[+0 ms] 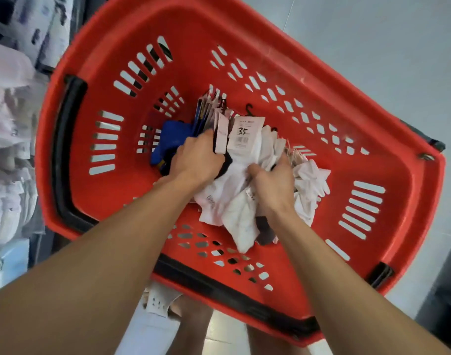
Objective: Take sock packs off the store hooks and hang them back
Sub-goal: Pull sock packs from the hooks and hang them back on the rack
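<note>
Socks lay heaped in the middle of a red slotted plastic shopping basket (pixel 193 34), and that said most about progress: the white and dark sock packs (pixel 234 201), with their card headers and small black plastic hangers (pixel 248 110), were off any display and gathered loose in the basket, not on store hooks. No store hook showed anywhere in the head view, so the taking-off half looked done for this batch, while the hanging-back half seemed wholly ahead; how many packs remained on the racks could not be told. The left hand (pixel 196 160) reached in from the near edge, and its fingers (pixel 219 157) were curled round the upright headers and a dark sock at the middle of the pile, just beside a white card header marked 35 (pixel 245 134). The right hand (pixel 273 180) was pressed into the white socks toward the right side, its fingers clenched on the fabric, though their tips were buried and hard to read. A bright blue sock pack (pixel 173 139) lay against the pile on the side toward the left wall, partly under the left hand, and a few loose white socks (pixel 311 183) spread toward the right wall. The black handle (pixel 65 149) ran along the left rim. Pale floor (pixel 373 47) showed beyond the far edge, and blurred pale packaged goods (pixel 9 124) stood past the left rim. Gathering a handful to carry back to the hooks looked like the step in hand.
</note>
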